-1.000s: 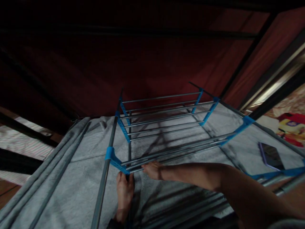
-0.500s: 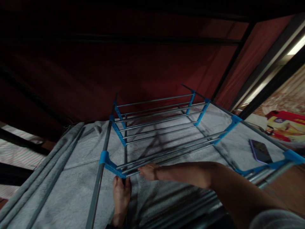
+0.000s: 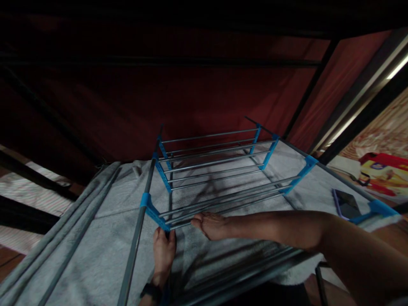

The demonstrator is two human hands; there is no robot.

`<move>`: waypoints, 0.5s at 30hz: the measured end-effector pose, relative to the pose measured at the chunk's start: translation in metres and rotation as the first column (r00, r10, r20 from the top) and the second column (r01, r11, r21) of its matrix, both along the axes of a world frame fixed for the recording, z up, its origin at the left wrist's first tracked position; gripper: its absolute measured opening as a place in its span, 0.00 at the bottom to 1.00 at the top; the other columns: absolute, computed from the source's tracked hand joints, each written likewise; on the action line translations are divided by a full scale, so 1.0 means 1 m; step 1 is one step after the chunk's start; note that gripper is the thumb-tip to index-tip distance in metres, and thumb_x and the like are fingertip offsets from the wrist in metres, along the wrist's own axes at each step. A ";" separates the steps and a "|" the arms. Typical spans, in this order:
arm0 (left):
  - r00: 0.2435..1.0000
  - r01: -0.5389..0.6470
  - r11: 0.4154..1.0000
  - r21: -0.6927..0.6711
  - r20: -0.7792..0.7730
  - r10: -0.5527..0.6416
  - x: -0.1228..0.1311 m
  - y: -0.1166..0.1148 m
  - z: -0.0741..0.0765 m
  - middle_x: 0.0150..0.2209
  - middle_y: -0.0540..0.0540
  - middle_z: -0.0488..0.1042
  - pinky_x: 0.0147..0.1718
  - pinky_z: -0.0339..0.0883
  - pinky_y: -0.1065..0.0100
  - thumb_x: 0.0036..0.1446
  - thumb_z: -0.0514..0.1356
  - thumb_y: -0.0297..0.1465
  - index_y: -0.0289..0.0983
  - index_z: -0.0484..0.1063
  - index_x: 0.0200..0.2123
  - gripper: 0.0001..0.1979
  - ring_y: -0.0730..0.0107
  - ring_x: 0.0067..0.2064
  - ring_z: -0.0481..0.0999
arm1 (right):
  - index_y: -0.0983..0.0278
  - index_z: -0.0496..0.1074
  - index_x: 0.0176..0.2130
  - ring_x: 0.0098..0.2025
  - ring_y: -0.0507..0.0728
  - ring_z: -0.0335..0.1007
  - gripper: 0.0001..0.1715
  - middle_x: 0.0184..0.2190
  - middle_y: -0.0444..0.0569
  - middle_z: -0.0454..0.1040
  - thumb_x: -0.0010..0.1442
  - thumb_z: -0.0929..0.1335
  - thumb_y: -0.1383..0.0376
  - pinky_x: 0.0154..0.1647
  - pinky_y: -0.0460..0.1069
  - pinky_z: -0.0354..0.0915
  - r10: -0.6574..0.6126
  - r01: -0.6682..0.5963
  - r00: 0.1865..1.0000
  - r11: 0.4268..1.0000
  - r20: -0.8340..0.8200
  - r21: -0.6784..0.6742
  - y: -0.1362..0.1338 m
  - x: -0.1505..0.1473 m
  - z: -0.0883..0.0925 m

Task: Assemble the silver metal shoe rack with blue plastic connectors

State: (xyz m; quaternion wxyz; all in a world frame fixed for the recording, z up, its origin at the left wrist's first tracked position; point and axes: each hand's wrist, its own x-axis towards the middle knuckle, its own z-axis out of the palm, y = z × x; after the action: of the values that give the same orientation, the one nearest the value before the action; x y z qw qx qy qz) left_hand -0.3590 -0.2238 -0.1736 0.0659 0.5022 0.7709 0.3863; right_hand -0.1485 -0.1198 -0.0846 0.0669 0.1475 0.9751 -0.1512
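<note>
A rack of grey metal tubes joined by blue plastic brackets lies on its side. My left hand [image 3: 164,248], with a dark band at its wrist, is closed at the lower end of the nearest left bracket [image 3: 156,215]. Its fingertips are partly hidden behind that bracket. To its right, my right hand [image 3: 210,225] curls round a metal tube [image 3: 180,224] close to where the tube meets the bracket. My right forearm crosses in front of the rack's near right part. Beyond the hands, more tubes span between the far left bracket [image 3: 163,174] and the far right bracket [image 3: 269,153].
The rack rests on a grey fleecy cloth [image 3: 105,238]. A phone [image 3: 346,204] lies on the right, near a blue corner bracket [image 3: 382,208]. Dark frame bars and a red fabric wall [image 3: 207,93] close off the back. A red and yellow package [image 3: 384,174] is at far right.
The view has shifted a little. My right hand sits slightly farther right along the tube, while my left hand stays at the bracket end. More of the left wrist shows now.
</note>
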 end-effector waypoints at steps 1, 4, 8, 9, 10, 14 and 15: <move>1.000 0.000 1.000 0.008 0.002 0.000 0.000 0.000 0.000 0.34 0.44 0.67 0.45 0.69 0.53 0.57 0.52 0.41 0.41 0.65 0.32 0.11 0.55 0.40 0.71 | 0.65 0.68 0.52 0.51 0.63 0.71 0.23 0.53 0.59 0.71 0.56 0.64 0.71 0.46 0.52 0.67 -0.011 0.011 1.000 1.000 0.014 0.006 -0.001 0.004 0.006; 1.000 0.011 1.000 0.025 0.011 -0.011 -0.003 0.000 0.001 0.33 0.44 0.68 0.44 0.70 0.52 0.54 0.54 0.41 0.41 0.65 0.32 0.10 0.54 0.40 0.72 | 0.63 0.72 0.45 0.47 0.60 0.74 0.14 0.50 0.55 0.74 0.58 0.64 0.70 0.40 0.49 0.68 -0.008 0.008 0.997 1.000 0.083 -0.006 -0.002 0.018 0.025; 0.991 0.100 0.995 0.001 0.089 -0.100 -0.010 -0.003 0.006 0.35 0.43 0.70 0.47 0.70 0.50 0.51 0.57 0.41 0.40 0.68 0.33 0.11 0.53 0.41 0.74 | 0.60 0.74 0.37 0.42 0.57 0.76 0.09 0.41 0.47 0.79 0.59 0.64 0.69 0.34 0.46 0.66 0.050 -0.044 0.989 0.998 0.141 -0.049 -0.004 0.040 0.052; 0.987 0.115 0.993 -0.007 0.118 -0.113 -0.012 -0.004 0.009 0.36 0.43 0.71 0.47 0.70 0.50 0.50 0.57 0.40 0.39 0.68 0.33 0.11 0.54 0.41 0.74 | 0.60 0.75 0.38 0.42 0.57 0.76 0.11 0.41 0.47 0.79 0.60 0.63 0.69 0.36 0.47 0.66 0.057 -0.050 0.989 0.998 0.139 -0.049 -0.005 0.045 0.060; 0.982 0.117 0.993 -0.013 0.149 -0.114 -0.014 -0.006 0.012 0.36 0.42 0.72 0.47 0.71 0.50 0.49 0.58 0.39 0.39 0.69 0.35 0.11 0.54 0.41 0.75 | 0.60 0.75 0.40 0.43 0.57 0.76 0.13 0.41 0.47 0.79 0.62 0.62 0.69 0.37 0.47 0.67 0.051 -0.045 0.991 0.998 0.126 -0.050 -0.006 0.051 0.069; 0.948 0.010 1.000 -0.002 0.317 -0.009 -0.023 -0.013 0.030 0.44 0.39 0.75 0.41 0.75 0.54 0.44 0.58 0.32 0.37 0.71 0.44 0.20 0.56 0.41 0.77 | 0.61 0.74 0.48 0.49 0.57 0.74 0.21 0.49 0.49 0.77 0.68 0.56 0.69 0.46 0.49 0.66 -0.074 0.071 0.997 0.993 -0.031 -0.094 -0.008 0.068 0.107; 0.933 -0.021 1.000 0.016 0.360 0.014 -0.027 -0.015 0.037 0.47 0.37 0.75 0.41 0.75 0.55 0.43 0.58 0.32 0.36 0.71 0.46 0.22 0.57 0.42 0.77 | 0.61 0.75 0.47 0.48 0.57 0.74 0.21 0.48 0.49 0.77 0.68 0.56 0.69 0.46 0.49 0.66 -0.114 0.109 0.992 0.990 -0.054 -0.094 -0.007 0.071 0.116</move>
State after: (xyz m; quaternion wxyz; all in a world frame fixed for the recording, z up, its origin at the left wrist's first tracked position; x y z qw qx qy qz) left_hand -0.3861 -0.2383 -0.1369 0.1975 0.4169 0.7464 0.4796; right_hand -0.0771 -0.1269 0.0319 0.0359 0.1942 0.9590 -0.2032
